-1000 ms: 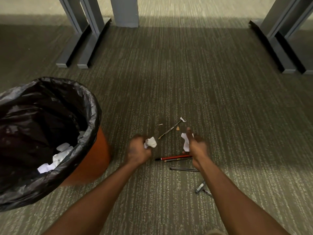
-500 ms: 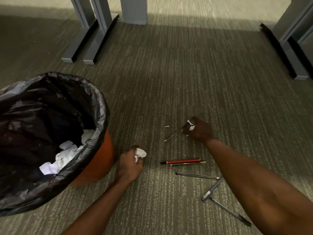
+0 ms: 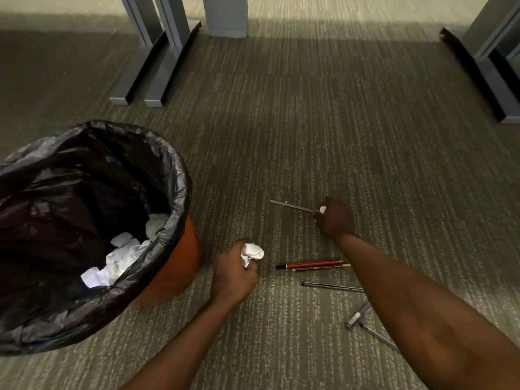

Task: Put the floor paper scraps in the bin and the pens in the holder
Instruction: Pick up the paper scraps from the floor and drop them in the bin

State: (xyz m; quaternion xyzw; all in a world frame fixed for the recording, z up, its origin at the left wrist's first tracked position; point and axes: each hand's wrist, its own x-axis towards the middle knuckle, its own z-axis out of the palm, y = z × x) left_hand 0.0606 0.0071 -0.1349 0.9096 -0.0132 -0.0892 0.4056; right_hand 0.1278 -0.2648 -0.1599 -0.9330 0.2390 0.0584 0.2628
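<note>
My left hand (image 3: 233,273) is curled around a crumpled paper scrap (image 3: 252,252), its fingers wrapped on the wad, just beside the orange bin (image 3: 180,266) with its black liner. Several white scraps (image 3: 112,266) already lie inside the bin. My right hand (image 3: 336,219) is down on the floor (image 3: 309,122) farther out, fingers pinching the end of a thin pen (image 3: 292,206) together with a small white paper bit (image 3: 323,210); the pen's tip points toward the bin side.

I judge this to be the gathering step: both hands are loaded, paper in the left, mixed paper and pen in the right. The next move calls for carrying the left wad over the liner's rim and letting go, then sorting the right hand's bit of paper from the pen.

Still on the floor between my arms are a red pencil (image 3: 309,263) with a yellow-and-black one touching it, a dark pen (image 3: 332,286) near them, and two more pens (image 3: 357,315) by my right forearm. No holder is in view. The print on the pencils is too small to read, and I see no other labels.
</note>
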